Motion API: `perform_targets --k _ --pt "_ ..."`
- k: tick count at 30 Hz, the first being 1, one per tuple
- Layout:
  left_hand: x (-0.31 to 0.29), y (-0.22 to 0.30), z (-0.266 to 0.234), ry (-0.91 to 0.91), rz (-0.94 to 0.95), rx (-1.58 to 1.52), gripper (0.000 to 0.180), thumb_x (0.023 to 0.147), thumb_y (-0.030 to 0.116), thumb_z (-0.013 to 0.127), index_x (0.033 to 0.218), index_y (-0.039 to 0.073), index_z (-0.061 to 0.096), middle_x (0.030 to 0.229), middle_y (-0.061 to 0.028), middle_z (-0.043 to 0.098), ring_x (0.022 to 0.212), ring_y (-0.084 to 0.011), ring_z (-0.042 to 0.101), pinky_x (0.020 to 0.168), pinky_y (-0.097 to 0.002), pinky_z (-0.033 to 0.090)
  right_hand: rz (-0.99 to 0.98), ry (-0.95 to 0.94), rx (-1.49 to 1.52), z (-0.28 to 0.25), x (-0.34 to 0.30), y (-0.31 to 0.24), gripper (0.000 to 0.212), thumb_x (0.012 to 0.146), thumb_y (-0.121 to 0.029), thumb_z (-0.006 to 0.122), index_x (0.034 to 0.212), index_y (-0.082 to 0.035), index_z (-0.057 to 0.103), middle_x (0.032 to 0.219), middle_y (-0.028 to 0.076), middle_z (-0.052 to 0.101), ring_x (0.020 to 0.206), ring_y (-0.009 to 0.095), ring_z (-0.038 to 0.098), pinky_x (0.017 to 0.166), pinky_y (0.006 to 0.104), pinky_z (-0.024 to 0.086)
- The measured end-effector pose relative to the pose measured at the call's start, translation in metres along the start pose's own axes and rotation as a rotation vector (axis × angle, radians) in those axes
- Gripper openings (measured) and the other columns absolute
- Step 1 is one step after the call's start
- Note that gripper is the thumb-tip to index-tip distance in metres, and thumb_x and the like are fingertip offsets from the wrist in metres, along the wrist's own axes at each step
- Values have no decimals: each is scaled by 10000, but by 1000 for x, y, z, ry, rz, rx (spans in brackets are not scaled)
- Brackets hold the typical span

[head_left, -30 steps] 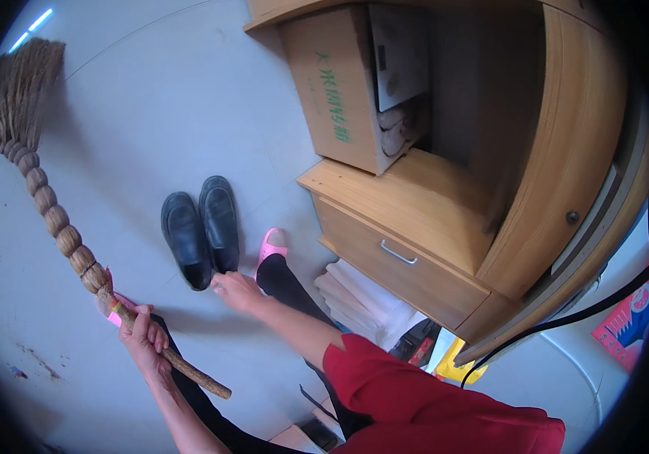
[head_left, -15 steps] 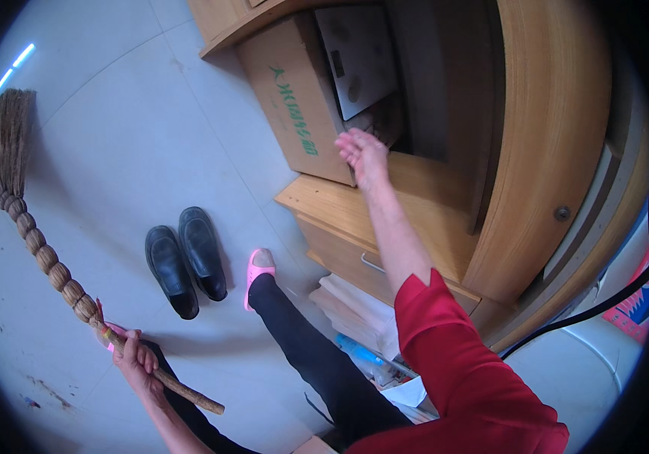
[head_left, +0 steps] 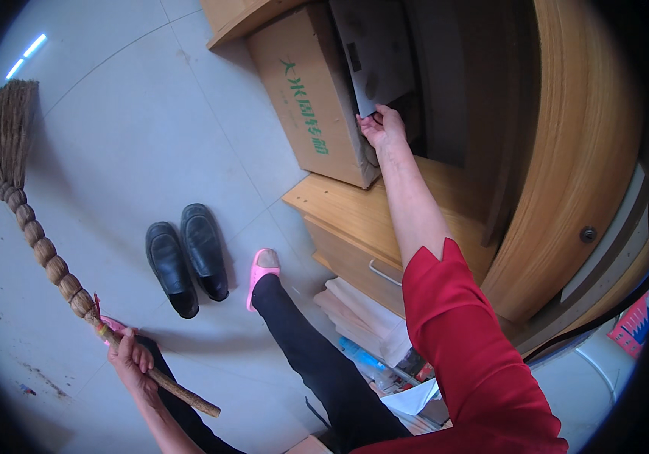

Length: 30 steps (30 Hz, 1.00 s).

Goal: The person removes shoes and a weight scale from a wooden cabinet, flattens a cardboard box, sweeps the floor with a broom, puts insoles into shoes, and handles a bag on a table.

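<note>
My left hand is wrapped round the bare stick end of a straw broom. The broom slants away to the far left, its brown bristles at the upper end. At the open wooden cabinet my right hand is closed, its fingertips at the lower corner of a flat light-grey panel with a small dark rectangle on it. That panel leans in the top of a cardboard box with green print. What lies deeper in the box is in shadow.
A pair of black shoes stands on the tiled floor, left of my foot in a pink slipper. Below the cabinet shelf is a drawer with a metal handle. Papers and bags are stacked under it. A white bin-like thing stands at right.
My right hand has moved from open beside the box up to the grey panel's lower corner, and its fingers have closed there. My left hand keeps holding the broom, almost unmoved.
</note>
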<state>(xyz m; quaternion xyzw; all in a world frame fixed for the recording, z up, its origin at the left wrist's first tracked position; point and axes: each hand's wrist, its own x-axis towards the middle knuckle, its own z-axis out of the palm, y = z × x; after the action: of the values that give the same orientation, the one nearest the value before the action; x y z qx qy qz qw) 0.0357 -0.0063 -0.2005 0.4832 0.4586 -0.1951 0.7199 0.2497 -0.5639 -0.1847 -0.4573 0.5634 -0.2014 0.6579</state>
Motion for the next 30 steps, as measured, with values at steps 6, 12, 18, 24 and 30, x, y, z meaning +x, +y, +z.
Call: perform_targets --k 6,12,18,24,30 --pt "-2 1 4 1 -11 -15 146 833 151 598 789 24 542 447 63 299 304 -34 241 284 -199 195 161 -235 170 -16 13 -8 177 874 -216 498 960 -62 483 876 103 515 674 232 463 473 261 321" --pt "-5 5 7 -5 -6 -4 142 843 146 579 810 16 534 453 62 292 311 -35 237 292 -195 204 35 -394 315 -15 0 -15 131 879 -199 537 904 -77 496 756 56 493 640 180 421 449 252 286" --pt "-7 7 10 -18 -14 -19 124 841 122 562 829 8 516 459 59 298 312 -37 238 294 -193 213 -87 -468 352 -24 -43 -37 102 857 -103 547 917 -43 490 796 89 528 600 193 418 427 259 294" --pt "-13 13 9 -8 13 -65 111 826 101 571 830 8 511 468 52 316 312 -41 250 295 -192 226 56 -523 456 -60 -154 2 155 867 -93 512 969 12 461 814 139 502 610 191 368 464 275 309" --pt "-4 12 2 -60 -20 -63 109 823 105 589 814 6 544 460 48 325 311 -38 260 294 -193 231 54 -381 290 -134 -253 61 235 861 -129 535 1060 -7 507 949 114 581 707 199 526 555 292 425"
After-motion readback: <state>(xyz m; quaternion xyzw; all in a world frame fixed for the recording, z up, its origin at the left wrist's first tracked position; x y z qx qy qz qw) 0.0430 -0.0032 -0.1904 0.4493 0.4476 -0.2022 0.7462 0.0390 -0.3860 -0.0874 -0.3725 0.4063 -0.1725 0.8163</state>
